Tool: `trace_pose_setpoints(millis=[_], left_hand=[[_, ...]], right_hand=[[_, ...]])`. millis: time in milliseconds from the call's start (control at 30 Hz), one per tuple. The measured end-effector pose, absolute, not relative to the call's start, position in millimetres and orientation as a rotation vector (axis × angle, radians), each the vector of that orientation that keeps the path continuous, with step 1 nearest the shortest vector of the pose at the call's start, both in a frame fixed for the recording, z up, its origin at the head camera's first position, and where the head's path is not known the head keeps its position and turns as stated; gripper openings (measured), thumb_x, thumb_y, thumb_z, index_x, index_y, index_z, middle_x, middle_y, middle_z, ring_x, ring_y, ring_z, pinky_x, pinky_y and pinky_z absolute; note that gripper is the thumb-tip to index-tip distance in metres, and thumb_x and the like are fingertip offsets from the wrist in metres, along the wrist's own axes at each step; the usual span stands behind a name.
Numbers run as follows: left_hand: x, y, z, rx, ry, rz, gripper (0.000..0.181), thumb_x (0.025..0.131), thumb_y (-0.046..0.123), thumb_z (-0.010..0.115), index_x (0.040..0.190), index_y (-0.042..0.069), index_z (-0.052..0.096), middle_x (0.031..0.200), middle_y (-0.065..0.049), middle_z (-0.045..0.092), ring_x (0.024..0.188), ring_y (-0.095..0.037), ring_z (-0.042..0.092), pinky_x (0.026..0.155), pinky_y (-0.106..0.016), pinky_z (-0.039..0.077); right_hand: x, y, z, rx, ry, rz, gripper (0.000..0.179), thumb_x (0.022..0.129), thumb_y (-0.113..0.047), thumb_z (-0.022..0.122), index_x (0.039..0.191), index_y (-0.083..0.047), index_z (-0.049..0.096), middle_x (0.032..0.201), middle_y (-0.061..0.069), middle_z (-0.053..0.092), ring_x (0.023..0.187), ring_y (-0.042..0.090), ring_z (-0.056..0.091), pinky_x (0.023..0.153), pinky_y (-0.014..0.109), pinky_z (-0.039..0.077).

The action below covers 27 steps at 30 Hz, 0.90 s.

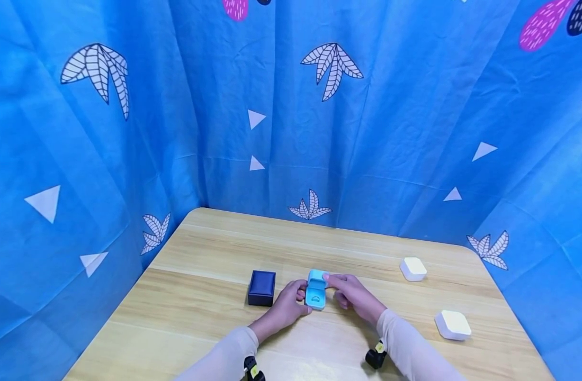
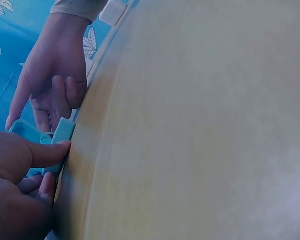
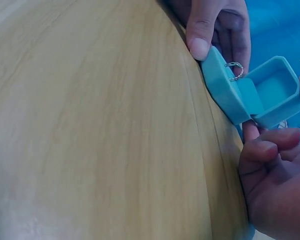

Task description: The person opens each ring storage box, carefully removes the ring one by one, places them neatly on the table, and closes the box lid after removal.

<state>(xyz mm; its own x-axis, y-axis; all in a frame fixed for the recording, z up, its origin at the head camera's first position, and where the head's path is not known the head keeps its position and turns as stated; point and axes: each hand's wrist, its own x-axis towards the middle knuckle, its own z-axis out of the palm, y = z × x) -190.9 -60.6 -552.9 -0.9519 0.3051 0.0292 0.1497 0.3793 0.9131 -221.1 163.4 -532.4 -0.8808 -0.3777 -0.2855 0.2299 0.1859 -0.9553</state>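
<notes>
A small turquoise ring box [image 1: 315, 306] stands on the table with its lid raised. Inside, a silvery ring [image 3: 239, 73] sits upright in the cushion. My left hand [image 1: 283, 308] grips the base from the left, its thumb along the front side. From the right, my right hand [image 1: 355, 297] holds the raised lid [image 3: 276, 90], one fingertip on its upper edge and another finger close to the hinge. The right hand's remaining fingers are curled, as the right wrist view shows.
To the left of my left hand lies a dark blue box [image 1: 261, 287], closed. Two white rounded boxes stand on the right: a farther one [image 1: 413, 269] and a nearer one [image 1: 453, 325]. A blue patterned curtain [image 1: 281, 132] hangs behind the wooden table [image 1: 214, 254].
</notes>
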Motion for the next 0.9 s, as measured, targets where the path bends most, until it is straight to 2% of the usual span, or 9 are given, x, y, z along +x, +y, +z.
trace_pose_setpoints(millis=[100,233,300,367,533,733,900], left_hand=[[-191.2,-60.1,-553.2,0.404,2.484,1.625,0.061,0.076,-0.005,0.08,0.132,-0.006,0.055,0.109,-0.007,0.057,0.096,-0.017,0.054,0.082,-0.024,0.049],[-192.6,-59.4,-554.5,0.4,2.488,1.625,0.06,0.076,-0.005,0.08,0.131,-0.006,0.055,0.107,-0.007,0.056,0.095,-0.018,0.054,0.082,-0.025,0.049],[-193.0,-59.2,-554.8,0.395,2.492,1.617,0.06,0.076,-0.005,0.08,0.131,-0.005,0.055,0.107,-0.007,0.056,0.096,-0.018,0.054,0.082,-0.025,0.049],[-193.2,-59.3,-554.9,0.385,2.491,1.611,0.06,0.076,-0.005,0.08,0.131,-0.005,0.055,0.108,-0.007,0.056,0.096,-0.019,0.053,0.082,-0.026,0.049],[-192.8,-61.0,-554.1,0.361,2.482,1.608,0.061,0.077,-0.005,0.08,0.133,-0.004,0.055,0.109,-0.007,0.056,0.097,-0.019,0.053,0.083,-0.028,0.049],[-191.8,-60.2,-552.6,0.355,2.477,1.613,0.061,0.076,-0.006,0.08,0.132,-0.004,0.055,0.109,-0.008,0.056,0.096,-0.019,0.052,0.081,-0.026,0.048],[-192.1,-58.8,-553.2,0.362,2.483,1.616,0.061,0.076,-0.006,0.079,0.132,-0.005,0.055,0.109,-0.007,0.056,0.096,-0.019,0.052,0.08,-0.025,0.047]], right_hand=[[-220.1,164.1,-533.0,-0.116,2.023,-1.751,0.053,0.098,-0.051,0.058,0.126,-0.006,0.067,0.068,-0.001,0.053,0.052,0.01,0.041,0.05,0.022,0.039],[-217.6,167.2,-532.9,-0.076,2.044,-1.796,0.06,0.098,-0.054,0.056,0.13,-0.004,0.063,0.098,0.006,0.068,0.058,0.011,0.047,0.054,0.022,0.043],[-215.3,169.8,-533.0,-0.05,2.073,-1.807,0.064,0.097,-0.057,0.055,0.134,-0.005,0.06,0.116,0.011,0.069,0.06,0.012,0.05,0.056,0.023,0.044],[-211.8,172.2,-532.1,-0.025,2.118,-1.807,0.065,0.097,-0.058,0.055,0.136,-0.005,0.06,0.123,0.013,0.068,0.062,0.013,0.052,0.057,0.023,0.045],[-201.2,173.8,-531.2,0.047,2.238,-1.806,0.061,0.096,-0.053,0.059,0.136,-0.007,0.061,0.114,0.013,0.071,0.064,0.015,0.053,0.056,0.025,0.046],[-186.1,170.2,-529.5,0.095,2.31,-1.836,0.051,0.094,-0.043,0.067,0.133,-0.01,0.064,0.077,0.01,0.061,0.061,0.017,0.054,0.054,0.027,0.046],[-176.0,161.6,-528.9,0.053,2.367,-1.854,0.036,0.094,-0.029,0.07,0.124,-0.01,0.068,0.07,0.005,0.056,0.058,0.015,0.051,0.05,0.026,0.044]])
